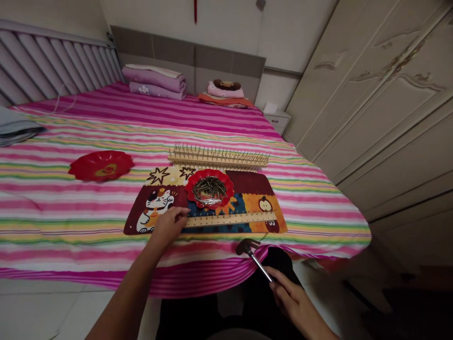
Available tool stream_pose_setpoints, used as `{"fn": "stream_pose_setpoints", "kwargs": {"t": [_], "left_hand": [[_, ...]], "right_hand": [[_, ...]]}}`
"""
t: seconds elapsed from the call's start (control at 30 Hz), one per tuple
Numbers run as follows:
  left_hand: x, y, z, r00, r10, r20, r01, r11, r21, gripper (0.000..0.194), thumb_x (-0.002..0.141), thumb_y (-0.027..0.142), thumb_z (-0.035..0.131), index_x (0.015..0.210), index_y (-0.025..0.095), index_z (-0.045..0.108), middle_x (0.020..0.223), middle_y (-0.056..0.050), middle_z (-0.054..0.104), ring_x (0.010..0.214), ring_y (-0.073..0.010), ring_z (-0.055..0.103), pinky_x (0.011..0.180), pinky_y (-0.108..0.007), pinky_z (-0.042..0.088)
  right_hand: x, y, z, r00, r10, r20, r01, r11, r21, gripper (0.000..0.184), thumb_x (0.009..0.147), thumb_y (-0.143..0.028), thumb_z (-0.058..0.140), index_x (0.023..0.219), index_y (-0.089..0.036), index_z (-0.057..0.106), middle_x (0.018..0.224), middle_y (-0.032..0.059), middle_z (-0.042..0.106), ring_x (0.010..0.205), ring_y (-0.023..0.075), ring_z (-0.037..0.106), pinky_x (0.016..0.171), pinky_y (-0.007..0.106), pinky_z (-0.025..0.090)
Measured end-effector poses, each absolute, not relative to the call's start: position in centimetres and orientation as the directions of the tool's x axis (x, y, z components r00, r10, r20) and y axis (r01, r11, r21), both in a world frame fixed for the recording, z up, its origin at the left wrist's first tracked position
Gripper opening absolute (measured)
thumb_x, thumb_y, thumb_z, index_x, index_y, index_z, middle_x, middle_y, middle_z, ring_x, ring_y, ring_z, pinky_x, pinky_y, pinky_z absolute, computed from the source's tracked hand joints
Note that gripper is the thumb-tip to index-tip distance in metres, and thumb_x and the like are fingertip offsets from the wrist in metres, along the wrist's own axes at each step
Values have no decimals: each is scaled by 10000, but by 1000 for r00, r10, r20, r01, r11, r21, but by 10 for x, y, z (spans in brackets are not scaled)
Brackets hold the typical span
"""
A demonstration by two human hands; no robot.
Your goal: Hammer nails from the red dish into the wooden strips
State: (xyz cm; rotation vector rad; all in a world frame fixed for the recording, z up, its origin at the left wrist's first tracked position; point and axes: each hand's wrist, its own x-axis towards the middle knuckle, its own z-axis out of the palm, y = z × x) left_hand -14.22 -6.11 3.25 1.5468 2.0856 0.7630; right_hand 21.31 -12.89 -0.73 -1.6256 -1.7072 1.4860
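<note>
While my left hand point(170, 224) pinches the wooden strip point(230, 219) at six o'clock onscreen, seemingly steadying it, my right hand point(286, 290) grips the hammer point(259, 264) at five. Nails point(211, 190) sit at the strip's eleven, presumably handy.

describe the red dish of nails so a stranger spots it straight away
On the striped bed lies a cat-patterned mat. The scalloped red dish sits by its far edge. It holds nails, while the other red piece lies off the mat.
</note>
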Motion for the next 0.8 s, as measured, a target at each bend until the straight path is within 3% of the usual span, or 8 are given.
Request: {"fn": "stream_pose_setpoints", "kwargs": {"t": [0.1,0.2,0.37,0.57,0.8], "left_hand": [[-138,-45,47,-280,958,59,798,199,569,297,772,291,466,947,195,686,954,-40,687,875,-184,616,782,-275,459],[-126,-20,59,-174,980,93,904,121,410,288,795,258,458,948,188,692,979,-60,682,924,-195,601,823,-276,438],[-101,20,61,-35,996,-86,992,45,119,276,786,214,475,928,167,707,1007,-118,691,962,-242,606,814,-313,434],[-93,36,60,-53,983,-177,995,67,79,227,737,162,508,835,136,711,885,-175,708,832,-253,656,695,-310,445],[-98,30,56,-9,994,-111,987,26,156,172,739,159,497,749,145,668,870,-152,699,822,-234,638,708,-303,433]], "right_hand": [[229,-136,-32,-128,863,-489,422,-398,-814,617,758,-515,442,1237,-137,536,506,-72,323,449,97,319,416,218,210],[230,-135,-38,-57,811,-583,331,-535,-777,683,711,-541,447,1268,-146,490,502,-85,342,383,73,274,375,204,158],[224,-127,-32,-55,756,-653,296,-612,-734,708,682,-545,455,1291,-183,450,510,-90,402,328,44,252,337,173,134],[222,-127,-31,-75,748,-660,311,-611,-728,686,684,-526,453,1271,-170,464,482,-91,413,307,45,283,312,163,152],[220,-125,-30,-88,742,-665,308,-614,-726,689,685,-522,446,1277,-168,440,498,-93,418,307,38,282,300,151,148]]}}
